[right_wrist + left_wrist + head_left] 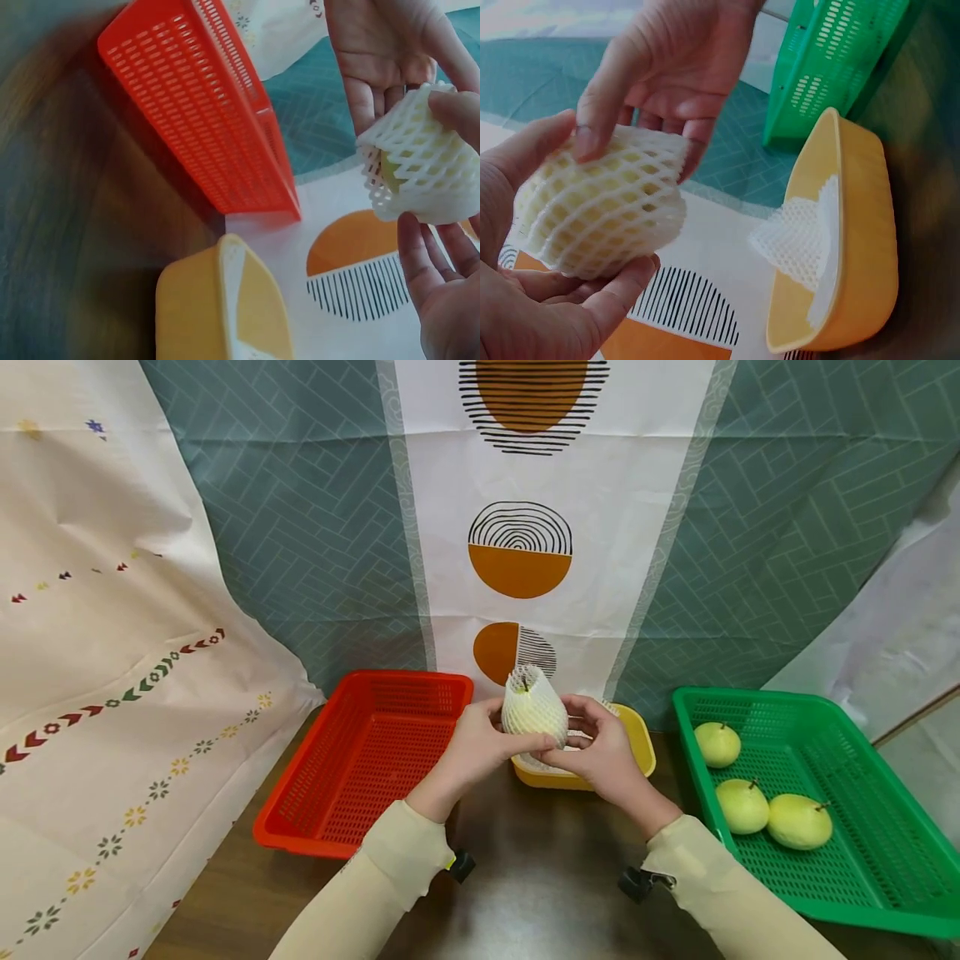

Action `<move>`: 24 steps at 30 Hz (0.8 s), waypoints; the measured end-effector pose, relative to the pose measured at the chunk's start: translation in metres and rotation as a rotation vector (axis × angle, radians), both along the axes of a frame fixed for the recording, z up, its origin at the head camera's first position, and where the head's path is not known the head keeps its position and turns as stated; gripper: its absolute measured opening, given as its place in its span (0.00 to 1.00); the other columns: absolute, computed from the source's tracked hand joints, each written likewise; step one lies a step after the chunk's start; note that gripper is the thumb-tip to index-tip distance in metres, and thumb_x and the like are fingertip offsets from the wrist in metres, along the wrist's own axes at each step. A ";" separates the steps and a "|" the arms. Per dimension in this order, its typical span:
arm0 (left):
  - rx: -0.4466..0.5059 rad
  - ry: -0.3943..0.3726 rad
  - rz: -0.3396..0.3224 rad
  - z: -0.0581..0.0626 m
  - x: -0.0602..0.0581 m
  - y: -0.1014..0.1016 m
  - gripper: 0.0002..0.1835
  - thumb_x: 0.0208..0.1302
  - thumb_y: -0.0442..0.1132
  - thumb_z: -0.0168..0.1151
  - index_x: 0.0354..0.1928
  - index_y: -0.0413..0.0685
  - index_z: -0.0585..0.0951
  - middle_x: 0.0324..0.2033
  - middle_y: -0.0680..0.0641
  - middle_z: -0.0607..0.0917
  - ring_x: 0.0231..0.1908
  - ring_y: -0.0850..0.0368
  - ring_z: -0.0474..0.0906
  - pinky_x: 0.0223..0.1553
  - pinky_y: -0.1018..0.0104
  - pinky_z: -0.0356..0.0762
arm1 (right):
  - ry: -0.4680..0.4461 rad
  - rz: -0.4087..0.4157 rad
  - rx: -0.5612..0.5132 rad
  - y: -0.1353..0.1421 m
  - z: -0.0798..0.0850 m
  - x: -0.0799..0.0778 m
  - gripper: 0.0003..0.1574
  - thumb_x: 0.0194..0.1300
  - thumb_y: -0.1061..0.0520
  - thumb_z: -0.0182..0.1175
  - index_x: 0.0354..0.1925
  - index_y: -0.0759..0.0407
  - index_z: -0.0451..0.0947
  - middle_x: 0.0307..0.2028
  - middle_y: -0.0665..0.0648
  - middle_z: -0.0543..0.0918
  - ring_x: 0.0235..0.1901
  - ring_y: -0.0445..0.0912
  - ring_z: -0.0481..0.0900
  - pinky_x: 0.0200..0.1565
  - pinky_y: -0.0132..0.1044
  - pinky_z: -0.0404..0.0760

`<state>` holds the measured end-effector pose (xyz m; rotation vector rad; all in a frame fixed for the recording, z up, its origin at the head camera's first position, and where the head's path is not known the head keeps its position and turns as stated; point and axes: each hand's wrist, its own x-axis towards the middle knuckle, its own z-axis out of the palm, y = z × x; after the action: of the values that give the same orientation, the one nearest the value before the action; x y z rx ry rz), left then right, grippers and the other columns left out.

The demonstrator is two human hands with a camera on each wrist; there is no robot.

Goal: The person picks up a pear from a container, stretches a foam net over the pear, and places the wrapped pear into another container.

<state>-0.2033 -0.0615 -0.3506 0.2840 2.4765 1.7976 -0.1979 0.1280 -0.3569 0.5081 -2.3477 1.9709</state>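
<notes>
A pale yellow-green pear in a white foam net (534,710) is held up in front of me, above the near side of a yellow tub (558,779). Its stem shows through the net's open top. My left hand (480,739) grips it from the left, thumb and fingers on either side. From the right, my right hand (606,753) holds it too; in the left wrist view its thumb presses on the foam net (607,206). White foam nets (791,236) lie in the tub, partly hidden by my hands in the head view.
A red basket (300,839) stands on the left of the brown table (525,893). At the right is a green basket (862,877) with three bare pears (742,806) in it. Patterned cloth (322,527) hangs behind.
</notes>
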 end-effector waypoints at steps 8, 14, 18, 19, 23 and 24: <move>0.040 -0.013 0.029 0.004 -0.009 -0.021 0.33 0.35 0.60 0.76 0.46 0.58 0.78 0.39 0.54 0.84 0.39 0.55 0.80 0.37 0.60 0.81 | 0.045 0.048 -0.020 -0.015 0.005 -0.004 0.44 0.44 0.58 0.75 0.60 0.55 0.68 0.55 0.55 0.75 0.51 0.53 0.76 0.49 0.43 0.80; 0.048 -0.006 0.061 0.006 -0.016 -0.041 0.34 0.35 0.61 0.76 0.46 0.58 0.79 0.40 0.53 0.85 0.39 0.55 0.81 0.37 0.62 0.81 | 0.047 0.085 -0.044 -0.026 -0.001 -0.012 0.43 0.47 0.59 0.73 0.62 0.54 0.68 0.55 0.57 0.76 0.51 0.54 0.77 0.47 0.48 0.81; 0.028 0.016 0.105 0.011 -0.021 -0.056 0.35 0.34 0.63 0.75 0.48 0.57 0.78 0.40 0.54 0.85 0.40 0.55 0.81 0.38 0.62 0.81 | 0.032 0.028 -0.018 -0.034 -0.018 -0.023 0.36 0.51 0.53 0.71 0.59 0.51 0.72 0.51 0.57 0.79 0.48 0.53 0.79 0.47 0.41 0.80; 0.025 0.022 0.121 0.012 -0.022 -0.060 0.36 0.34 0.63 0.75 0.48 0.57 0.78 0.40 0.53 0.85 0.40 0.55 0.81 0.39 0.62 0.81 | 0.027 0.007 -0.005 -0.037 -0.023 -0.026 0.33 0.52 0.51 0.70 0.57 0.50 0.73 0.50 0.56 0.80 0.46 0.51 0.79 0.46 0.39 0.79; 0.020 0.035 0.183 0.016 -0.026 -0.075 0.39 0.34 0.64 0.75 0.50 0.55 0.76 0.42 0.52 0.84 0.41 0.55 0.80 0.40 0.62 0.80 | -0.008 -0.047 0.030 -0.052 -0.039 -0.034 0.25 0.54 0.44 0.68 0.50 0.48 0.80 0.43 0.53 0.83 0.42 0.47 0.79 0.45 0.35 0.78; 0.021 0.035 0.191 0.016 -0.027 -0.078 0.39 0.35 0.64 0.74 0.51 0.54 0.76 0.43 0.52 0.84 0.42 0.55 0.80 0.40 0.62 0.80 | -0.014 -0.045 0.037 -0.057 -0.042 -0.035 0.23 0.54 0.44 0.67 0.48 0.49 0.81 0.42 0.52 0.83 0.41 0.46 0.78 0.45 0.35 0.78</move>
<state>-0.2306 -0.1398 -0.3341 0.0820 2.5892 1.9049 -0.2329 0.0713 -0.3987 0.4400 -2.3858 1.9217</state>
